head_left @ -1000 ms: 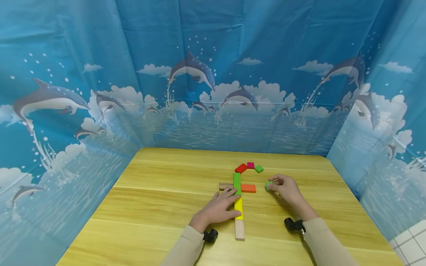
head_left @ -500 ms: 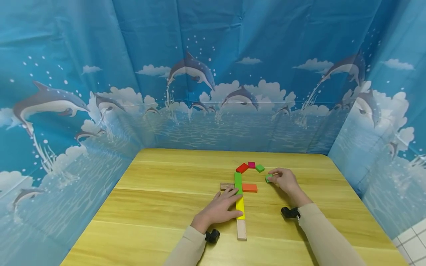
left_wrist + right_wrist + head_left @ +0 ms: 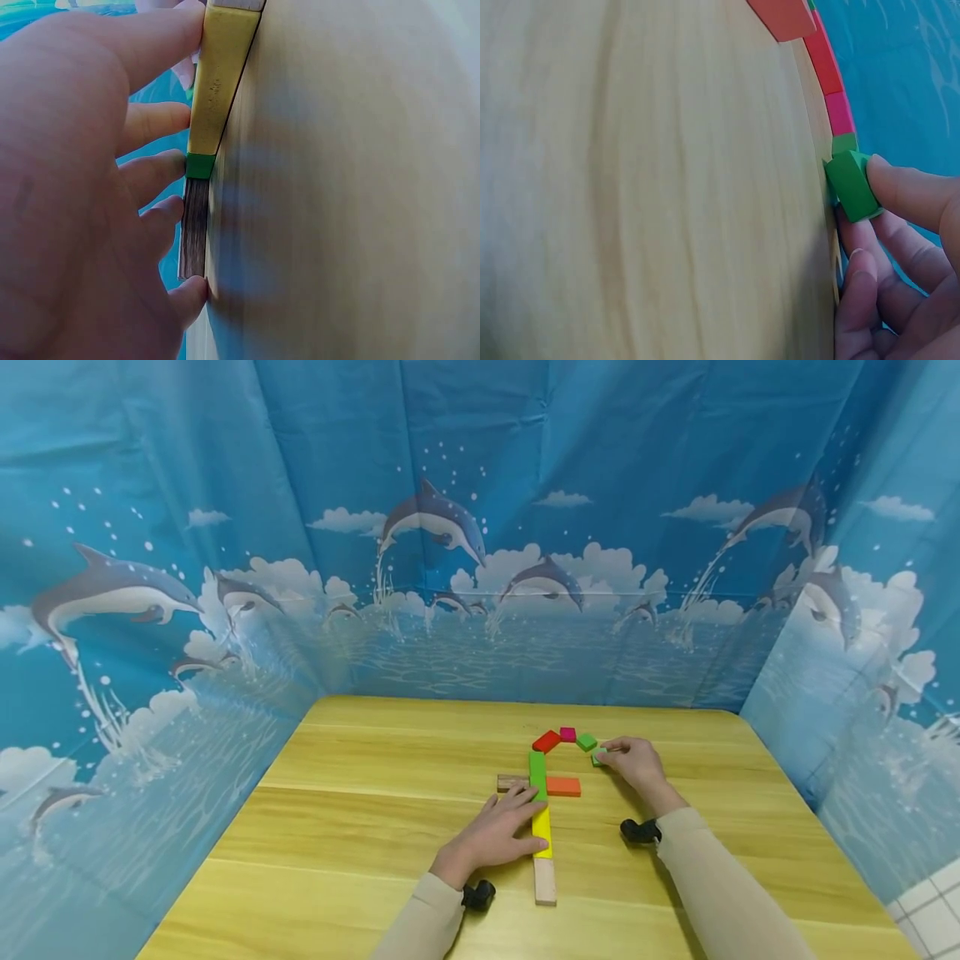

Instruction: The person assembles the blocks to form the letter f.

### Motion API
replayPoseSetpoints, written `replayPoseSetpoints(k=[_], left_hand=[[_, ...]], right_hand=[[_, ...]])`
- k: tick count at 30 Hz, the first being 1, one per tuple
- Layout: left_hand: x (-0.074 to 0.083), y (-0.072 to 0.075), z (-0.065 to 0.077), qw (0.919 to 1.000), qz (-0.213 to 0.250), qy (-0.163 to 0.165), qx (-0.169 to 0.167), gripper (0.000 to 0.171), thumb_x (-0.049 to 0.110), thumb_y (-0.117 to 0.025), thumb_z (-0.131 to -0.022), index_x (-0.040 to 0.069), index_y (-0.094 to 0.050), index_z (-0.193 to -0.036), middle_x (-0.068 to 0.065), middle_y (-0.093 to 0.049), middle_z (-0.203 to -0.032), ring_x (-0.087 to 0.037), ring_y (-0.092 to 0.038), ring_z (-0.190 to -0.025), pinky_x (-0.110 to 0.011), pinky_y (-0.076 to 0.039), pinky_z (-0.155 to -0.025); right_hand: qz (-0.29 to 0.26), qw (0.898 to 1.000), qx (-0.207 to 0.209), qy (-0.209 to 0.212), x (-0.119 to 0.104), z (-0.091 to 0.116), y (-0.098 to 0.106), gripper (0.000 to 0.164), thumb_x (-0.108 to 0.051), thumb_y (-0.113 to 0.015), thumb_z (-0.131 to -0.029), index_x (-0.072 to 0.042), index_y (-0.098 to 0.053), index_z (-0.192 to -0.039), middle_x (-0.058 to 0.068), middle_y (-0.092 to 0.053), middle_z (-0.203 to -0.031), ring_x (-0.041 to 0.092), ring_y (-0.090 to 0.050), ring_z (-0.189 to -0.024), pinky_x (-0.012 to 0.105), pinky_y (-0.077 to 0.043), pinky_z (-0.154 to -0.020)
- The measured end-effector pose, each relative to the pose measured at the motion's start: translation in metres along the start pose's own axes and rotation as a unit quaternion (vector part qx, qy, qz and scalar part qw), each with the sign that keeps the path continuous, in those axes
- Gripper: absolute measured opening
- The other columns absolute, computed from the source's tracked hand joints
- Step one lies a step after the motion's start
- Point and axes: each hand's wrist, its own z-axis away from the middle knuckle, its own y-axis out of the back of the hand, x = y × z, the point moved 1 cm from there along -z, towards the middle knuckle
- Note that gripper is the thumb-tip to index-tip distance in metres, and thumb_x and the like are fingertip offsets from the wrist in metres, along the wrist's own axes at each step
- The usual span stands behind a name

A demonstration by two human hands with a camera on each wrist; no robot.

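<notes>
My right hand (image 3: 637,768) pinches a small green block (image 3: 853,186) between thumb and fingers. In the head view it sits just beside another small green block (image 3: 587,742); whether they touch is unclear. Beyond that, a magenta block (image 3: 567,734) and a red block (image 3: 547,742) continue the curved row. My left hand (image 3: 495,831) lies with spread fingers over the straight column, its fingertips touching a yellow block (image 3: 217,79) and the green part (image 3: 537,770) above it. A dark brown wood-grain block (image 3: 195,229) juts left from the column, partly covered by my fingers.
An orange block (image 3: 563,787) extends right from the column, and a pale wood block (image 3: 545,882) forms its near end. All lie on a yellow wood-grain table (image 3: 337,827). A blue dolphin-print curtain (image 3: 480,643) hangs along the table's back and sides.
My right hand has moved away from me and slightly left, bringing the pinched green block up to the end of the curved row. My left hand stays in place on the column.
</notes>
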Motion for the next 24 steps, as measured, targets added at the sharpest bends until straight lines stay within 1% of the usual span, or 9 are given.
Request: replayPoseSetpoints(k=[3,7,9,15,19,24], left_hand=[[-0.0005,-0.0006,0.0007,1.0,-0.002,0.001,0.003,0.069,0.057,-0.052,-0.1,0.024,-0.036,-0.159,0.002,-0.019,-0.167,-0.023,-0.007,-0.154,-0.062,-0.012,-0.118],[-0.0012,0.0004,0.0005,0.9999,-0.006,-0.002,0.011,0.068,0.056,-0.053,-0.1,0.023,-0.037,-0.158,0.001,-0.019,-0.167,-0.024,-0.008,-0.154,-0.064,-0.013,-0.117],[-0.0012,0.0013,0.0001,0.9999,-0.007,-0.003,0.011,0.068,0.055,-0.053,-0.1,0.022,-0.038,-0.158,0.001,-0.019,-0.167,-0.024,-0.007,-0.154,-0.064,-0.013,-0.117],[-0.0007,0.0002,0.001,0.9999,-0.01,0.001,-0.004,0.069,0.057,-0.051,-0.1,0.024,-0.035,-0.158,0.002,-0.019,-0.167,-0.024,-0.007,-0.154,-0.062,-0.012,-0.118],[-0.0008,-0.001,0.0029,1.0,-0.002,0.001,-0.001,0.068,0.056,-0.052,-0.101,0.023,-0.036,-0.158,0.001,-0.019,-0.167,-0.025,-0.007,-0.154,-0.063,-0.011,-0.118],[-0.0001,-0.0009,0.0038,1.0,0.006,-0.001,0.001,0.069,0.057,-0.052,-0.1,0.023,-0.036,-0.158,0.001,-0.02,-0.167,-0.025,-0.008,-0.154,-0.062,-0.011,-0.118]], right_hand=[[0.002,1.0,-0.003,-0.001,-0.0016,-0.0014,-0.0022,0.042,-0.035,-0.071,-0.095,-0.006,-0.069,-0.126,0.02,-0.061,-0.129,0.037,-0.057,-0.11,0.049,-0.049,-0.087],[0.001,1.0,0.001,-0.001,-0.0047,-0.0035,-0.0033,0.041,-0.035,-0.071,-0.095,-0.007,-0.07,-0.125,0.019,-0.062,-0.13,0.037,-0.056,-0.114,0.051,-0.048,-0.092],[0.006,1.0,0.0,0.004,-0.0053,-0.0033,-0.0031,0.04,-0.035,-0.07,-0.096,-0.007,-0.07,-0.124,0.019,-0.062,-0.13,0.038,-0.057,-0.114,0.053,-0.048,-0.092],[0.025,1.0,-0.009,0.005,-0.002,0.0009,-0.0051,0.04,-0.036,-0.068,-0.097,-0.007,-0.07,-0.124,0.018,-0.062,-0.131,0.037,-0.057,-0.115,0.052,-0.049,-0.092],[0.027,1.0,-0.008,0.011,-0.0018,0.0018,-0.0071,0.041,-0.036,-0.068,-0.097,-0.005,-0.07,-0.125,0.019,-0.063,-0.129,0.037,-0.058,-0.114,0.052,-0.049,-0.091],[0.028,1.0,-0.006,0.001,-0.0025,0.0008,-0.0068,0.042,-0.036,-0.069,-0.096,-0.006,-0.071,-0.124,0.019,-0.063,-0.129,0.038,-0.057,-0.115,0.052,-0.048,-0.092]])
